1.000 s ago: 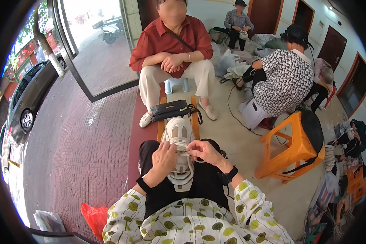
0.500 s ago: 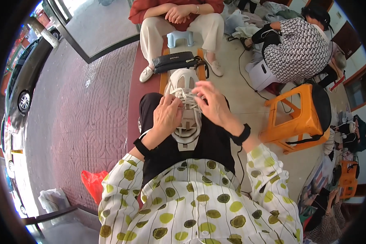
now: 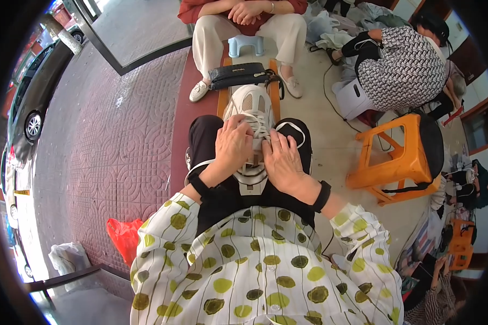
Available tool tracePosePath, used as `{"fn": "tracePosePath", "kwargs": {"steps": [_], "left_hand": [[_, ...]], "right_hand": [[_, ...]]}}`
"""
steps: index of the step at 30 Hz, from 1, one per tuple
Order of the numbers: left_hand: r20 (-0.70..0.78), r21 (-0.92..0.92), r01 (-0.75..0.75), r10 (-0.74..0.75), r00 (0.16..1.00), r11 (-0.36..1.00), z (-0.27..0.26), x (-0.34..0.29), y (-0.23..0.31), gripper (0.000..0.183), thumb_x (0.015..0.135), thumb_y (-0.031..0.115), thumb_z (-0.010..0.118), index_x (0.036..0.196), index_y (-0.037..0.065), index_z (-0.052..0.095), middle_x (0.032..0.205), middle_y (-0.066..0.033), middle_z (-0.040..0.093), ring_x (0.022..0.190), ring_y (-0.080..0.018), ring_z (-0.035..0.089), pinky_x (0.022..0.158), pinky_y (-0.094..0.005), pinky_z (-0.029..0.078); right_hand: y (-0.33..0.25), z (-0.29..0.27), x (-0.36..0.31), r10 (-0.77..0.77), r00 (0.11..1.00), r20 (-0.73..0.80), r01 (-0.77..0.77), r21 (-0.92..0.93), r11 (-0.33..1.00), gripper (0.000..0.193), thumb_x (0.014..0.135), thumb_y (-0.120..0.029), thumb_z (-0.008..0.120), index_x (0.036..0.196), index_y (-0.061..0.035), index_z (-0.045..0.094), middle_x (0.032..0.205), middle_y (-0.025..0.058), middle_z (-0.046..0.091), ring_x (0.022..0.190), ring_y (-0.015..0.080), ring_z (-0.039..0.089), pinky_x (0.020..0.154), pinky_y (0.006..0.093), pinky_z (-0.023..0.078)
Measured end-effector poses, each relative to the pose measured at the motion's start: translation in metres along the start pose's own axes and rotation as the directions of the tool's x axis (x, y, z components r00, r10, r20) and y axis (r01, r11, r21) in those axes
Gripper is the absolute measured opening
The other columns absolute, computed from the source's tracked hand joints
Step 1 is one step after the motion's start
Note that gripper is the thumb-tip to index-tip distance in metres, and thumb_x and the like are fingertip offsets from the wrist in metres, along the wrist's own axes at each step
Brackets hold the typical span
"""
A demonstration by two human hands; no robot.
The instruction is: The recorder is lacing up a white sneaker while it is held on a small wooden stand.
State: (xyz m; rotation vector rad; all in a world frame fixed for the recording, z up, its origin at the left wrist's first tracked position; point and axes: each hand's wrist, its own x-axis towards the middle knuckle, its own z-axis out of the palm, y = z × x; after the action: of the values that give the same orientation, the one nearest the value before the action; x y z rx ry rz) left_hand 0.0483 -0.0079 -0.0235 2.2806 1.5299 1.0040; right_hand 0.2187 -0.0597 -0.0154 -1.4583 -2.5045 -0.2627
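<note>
Change: both hands have come down from the raised lace-pulling pose of a second ago and now sit low on the shoe, side by side.
Left grip: the left hand [image 3: 234, 144] is closed over the shoe's upper, fingers curled onto the laces [image 3: 260, 127] near the top eyelets.
Right grip: the right hand [image 3: 282, 161] lies palm down on the other flank, thumb and fingertips pressed at the laces; whether it pinches a lace end, I cannot tell.
Shoe: the white sneaker [image 3: 253, 105] rests on the person's lap, on black trousers [image 3: 200, 142], toe pointing away, heel toward the body.
Handling: it looks light, with a soft mesh upper and a stiffer sole; the laces are thin and limp, likely to slip unless pinched close to the eyelets. The sides of the upper look the steadiest hold.
Wrists: a black band [image 3: 321, 196] sits on the right wrist.
Around: just past the toe lies a black clutch bag [image 3: 237, 75] on a wooden stool; an orange plastic stool [image 3: 393, 157] stands to the right, a red bag [image 3: 123, 236] on the paving to the left.
Others: a seated person in pale trousers [image 3: 211, 38] faces this way.
</note>
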Motion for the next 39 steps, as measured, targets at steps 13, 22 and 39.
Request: {"fn": "tracePosePath", "kwargs": {"steps": [13, 22, 39], "left_hand": [[0.028, -0.037, 0.001, 0.0, 1.0, 0.999, -0.007, -0.014, 0.006, 0.032, 0.072, 0.01, 0.07, 0.102, 0.006, 0.057, 0.126, -0.0169, 0.055, 0.113, -0.0399, 0.053, 0.093, -0.0469, 0.045], [0.019, -0.028, -0.051, 0.051, 0.998, 0.998, -0.001, -0.027, 0.001, 0.038, 0.069, 0.007, 0.068, 0.105, 0.007, 0.056, 0.128, -0.0162, 0.053, 0.117, -0.0385, 0.051, 0.094, -0.0456, 0.044], [0.051, -0.062, -0.053, 0.056, 0.997, 0.997, -0.008, -0.023, 0.003, 0.042, 0.073, 0.008, 0.07, 0.112, 0.006, 0.054, 0.135, -0.0186, 0.051, 0.122, -0.0389, 0.05, 0.098, -0.0468, 0.044]], "right_hand": [[0.033, 0.013, 0.023, 0.318, 0.948, -0.027, -0.236, 0.615, 0.753, 0.045, 0.083, -0.003, 0.059, 0.128, 0.0036, 0.052, 0.124, 0.0257, 0.058, 0.117, 0.0414, 0.056, 0.101, 0.0446, 0.047], [0.016, 0.001, -0.002, -0.022, 0.991, -0.136, 0.091, 0.53, 0.843, 0.024, 0.082, -0.011, 0.065, 0.102, 0.0002, 0.059, 0.128, 0.0211, 0.056, 0.117, 0.0365, 0.054, 0.099, 0.0469, 0.045], [0.024, 0.01, 0.019, 0.012, 0.991, -0.131, 0.04, 0.383, 0.923, 0.029, 0.084, -0.015, 0.069, 0.106, 0.0002, 0.058, 0.137, 0.0251, 0.049, 0.123, 0.039, 0.051, 0.102, 0.0494, 0.04]]}}
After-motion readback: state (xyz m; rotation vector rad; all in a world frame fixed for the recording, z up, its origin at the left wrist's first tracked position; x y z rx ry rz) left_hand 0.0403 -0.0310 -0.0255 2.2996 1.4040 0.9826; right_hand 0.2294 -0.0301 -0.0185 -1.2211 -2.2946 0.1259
